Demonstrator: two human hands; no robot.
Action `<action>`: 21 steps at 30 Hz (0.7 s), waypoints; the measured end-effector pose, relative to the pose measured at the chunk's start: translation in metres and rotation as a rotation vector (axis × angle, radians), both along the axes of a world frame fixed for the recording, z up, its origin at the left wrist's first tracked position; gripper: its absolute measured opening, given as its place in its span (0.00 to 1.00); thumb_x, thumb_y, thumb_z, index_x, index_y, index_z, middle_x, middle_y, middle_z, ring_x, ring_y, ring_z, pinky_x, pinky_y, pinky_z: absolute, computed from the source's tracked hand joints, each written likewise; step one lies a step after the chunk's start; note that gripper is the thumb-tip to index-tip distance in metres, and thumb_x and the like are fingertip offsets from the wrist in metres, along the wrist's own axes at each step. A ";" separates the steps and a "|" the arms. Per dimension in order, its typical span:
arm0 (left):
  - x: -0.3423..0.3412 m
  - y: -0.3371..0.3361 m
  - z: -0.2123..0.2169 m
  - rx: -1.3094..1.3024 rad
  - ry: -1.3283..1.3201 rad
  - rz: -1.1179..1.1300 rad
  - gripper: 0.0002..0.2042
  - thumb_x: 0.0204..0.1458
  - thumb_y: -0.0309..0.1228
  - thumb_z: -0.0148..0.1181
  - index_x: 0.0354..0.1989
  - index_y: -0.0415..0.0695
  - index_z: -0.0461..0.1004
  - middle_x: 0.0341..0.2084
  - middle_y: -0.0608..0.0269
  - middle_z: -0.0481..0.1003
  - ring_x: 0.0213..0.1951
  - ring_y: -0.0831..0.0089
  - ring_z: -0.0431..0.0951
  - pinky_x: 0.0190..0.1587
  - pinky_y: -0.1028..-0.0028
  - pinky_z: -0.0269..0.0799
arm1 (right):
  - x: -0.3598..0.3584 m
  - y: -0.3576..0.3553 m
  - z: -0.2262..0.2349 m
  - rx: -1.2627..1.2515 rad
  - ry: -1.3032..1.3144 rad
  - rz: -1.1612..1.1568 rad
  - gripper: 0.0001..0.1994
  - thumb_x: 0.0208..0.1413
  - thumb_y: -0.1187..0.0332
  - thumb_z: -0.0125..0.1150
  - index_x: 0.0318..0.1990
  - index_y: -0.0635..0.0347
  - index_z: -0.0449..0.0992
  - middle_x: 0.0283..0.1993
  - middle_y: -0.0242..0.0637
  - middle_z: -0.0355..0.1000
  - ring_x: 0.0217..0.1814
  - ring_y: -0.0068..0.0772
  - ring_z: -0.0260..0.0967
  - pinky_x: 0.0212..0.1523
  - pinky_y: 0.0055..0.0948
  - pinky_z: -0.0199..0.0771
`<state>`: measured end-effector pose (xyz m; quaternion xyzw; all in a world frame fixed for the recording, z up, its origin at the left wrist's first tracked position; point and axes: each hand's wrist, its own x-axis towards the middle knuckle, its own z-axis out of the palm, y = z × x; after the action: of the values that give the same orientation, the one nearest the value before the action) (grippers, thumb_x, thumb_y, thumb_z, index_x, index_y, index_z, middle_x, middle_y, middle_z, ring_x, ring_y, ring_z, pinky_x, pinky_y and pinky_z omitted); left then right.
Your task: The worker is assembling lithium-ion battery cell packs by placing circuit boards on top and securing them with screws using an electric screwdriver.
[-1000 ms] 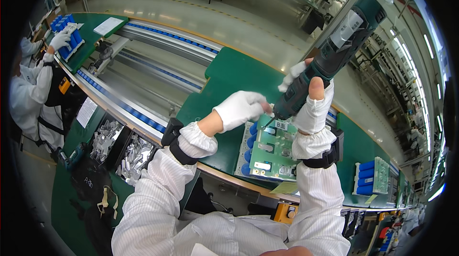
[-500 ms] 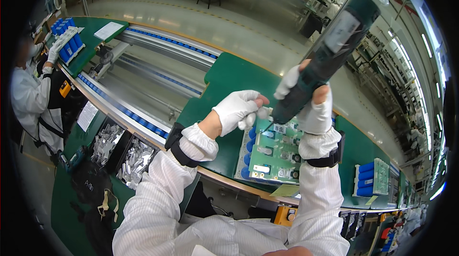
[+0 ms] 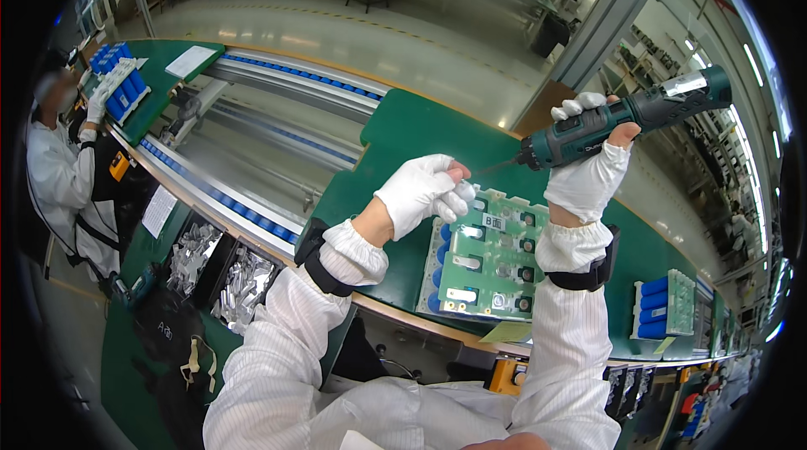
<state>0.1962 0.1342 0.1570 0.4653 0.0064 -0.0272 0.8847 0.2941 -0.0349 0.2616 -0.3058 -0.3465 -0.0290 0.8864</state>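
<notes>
My right hand (image 3: 590, 166), in a white glove, grips a dark green electric screwdriver (image 3: 626, 118) held nearly level, its thin bit pointing left. My left hand (image 3: 420, 192), also gloved, has its fingers pinched at the bit's tip, above the top left corner of a green circuit board (image 3: 492, 252). The board lies on a pack of blue cells on the green bench mat (image 3: 395, 139). Whether the fingertips hold a small screw, I cannot tell.
A second board on blue cells (image 3: 668, 307) lies at the right. A conveyor with blue-edged rails (image 3: 252, 147) runs to the left. Bins of silvery metal parts (image 3: 223, 269) sit below the bench. A co-worker in white (image 3: 63, 173) handles blue cells (image 3: 118, 84) at far left.
The screwdriver has swung from steeply upright to almost level, lifting its bit off the board. My left hand has stayed by the board's top left corner, fingers now at the bit's tip.
</notes>
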 end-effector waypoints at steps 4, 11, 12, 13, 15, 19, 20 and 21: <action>-0.002 -0.005 0.002 -0.013 -0.014 0.024 0.10 0.59 0.31 0.57 0.43 0.38 0.69 0.31 0.59 0.76 0.25 0.80 0.74 0.23 0.83 0.70 | -0.007 0.007 -0.003 -0.048 -0.035 -0.046 0.26 0.58 0.48 0.59 0.51 0.60 0.63 0.42 0.39 0.71 0.40 0.35 0.71 0.43 0.36 0.76; -0.008 -0.006 0.014 0.339 0.036 0.063 0.07 0.55 0.31 0.61 0.36 0.40 0.72 0.22 0.67 0.71 0.18 0.85 0.67 0.18 0.84 0.61 | -0.011 0.008 -0.007 -0.129 -0.039 -0.053 0.28 0.58 0.46 0.57 0.52 0.61 0.63 0.41 0.39 0.71 0.39 0.35 0.72 0.43 0.36 0.76; -0.009 -0.007 0.015 0.392 0.032 0.075 0.07 0.54 0.31 0.61 0.35 0.41 0.72 0.21 0.68 0.71 0.17 0.85 0.66 0.18 0.84 0.60 | -0.012 0.008 -0.007 -0.132 -0.036 -0.044 0.28 0.58 0.45 0.57 0.52 0.61 0.63 0.41 0.39 0.71 0.39 0.35 0.72 0.43 0.36 0.76; -0.009 -0.007 0.016 0.444 0.029 0.087 0.07 0.53 0.31 0.62 0.34 0.41 0.73 0.20 0.68 0.71 0.17 0.86 0.65 0.18 0.84 0.59 | -0.012 0.009 -0.007 -0.135 -0.032 -0.034 0.28 0.57 0.45 0.57 0.52 0.61 0.63 0.41 0.39 0.71 0.39 0.35 0.72 0.43 0.36 0.76; -0.011 -0.003 0.018 0.459 0.016 0.083 0.08 0.52 0.32 0.63 0.33 0.41 0.74 0.20 0.70 0.70 0.17 0.86 0.64 0.19 0.84 0.58 | -0.013 0.009 -0.006 -0.126 -0.027 -0.006 0.28 0.57 0.45 0.58 0.52 0.61 0.63 0.41 0.39 0.71 0.39 0.35 0.71 0.43 0.37 0.76; -0.010 0.000 0.015 0.646 -0.073 0.129 0.08 0.52 0.32 0.64 0.32 0.40 0.75 0.19 0.73 0.69 0.19 0.87 0.63 0.21 0.83 0.59 | -0.012 0.009 -0.004 -0.096 -0.018 0.031 0.29 0.57 0.45 0.58 0.52 0.61 0.63 0.41 0.39 0.71 0.39 0.35 0.71 0.43 0.38 0.76; -0.010 -0.001 0.016 0.646 -0.079 0.128 0.08 0.52 0.32 0.64 0.32 0.40 0.76 0.19 0.73 0.68 0.20 0.87 0.62 0.22 0.83 0.59 | -0.012 0.008 -0.004 -0.104 -0.016 0.041 0.29 0.57 0.45 0.58 0.52 0.61 0.63 0.41 0.39 0.70 0.39 0.35 0.71 0.43 0.38 0.76; -0.010 -0.002 0.016 0.645 -0.086 0.127 0.08 0.52 0.33 0.64 0.31 0.40 0.76 0.19 0.74 0.68 0.20 0.87 0.62 0.22 0.83 0.59 | -0.012 0.007 -0.003 -0.112 -0.013 0.050 0.29 0.57 0.45 0.58 0.51 0.61 0.63 0.41 0.39 0.70 0.39 0.35 0.71 0.43 0.38 0.76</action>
<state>0.1859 0.1326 0.1735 0.7209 0.0065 0.0512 0.6911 0.2821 -0.0281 0.2582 -0.3460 -0.3609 0.0106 0.8660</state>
